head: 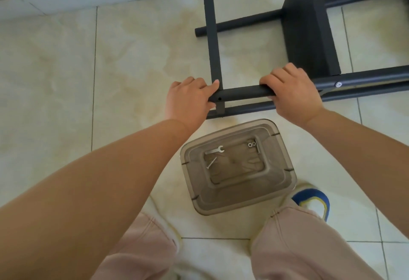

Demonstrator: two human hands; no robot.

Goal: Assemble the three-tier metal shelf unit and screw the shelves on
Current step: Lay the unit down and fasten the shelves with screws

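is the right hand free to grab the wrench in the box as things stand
Probably not yet: the right hand grips the frame tube. The wrench lies uncovered in the open box just below, so letting go should suffice.

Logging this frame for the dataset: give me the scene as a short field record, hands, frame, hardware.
left hand: grips end of near tube
right hand: grips same tube, further along
frame: black, lying on its side on tiled floor
shelf: one panel fitted
bin: lid carries spanner, bolt, two nuts
empty hole: tube end by left hand
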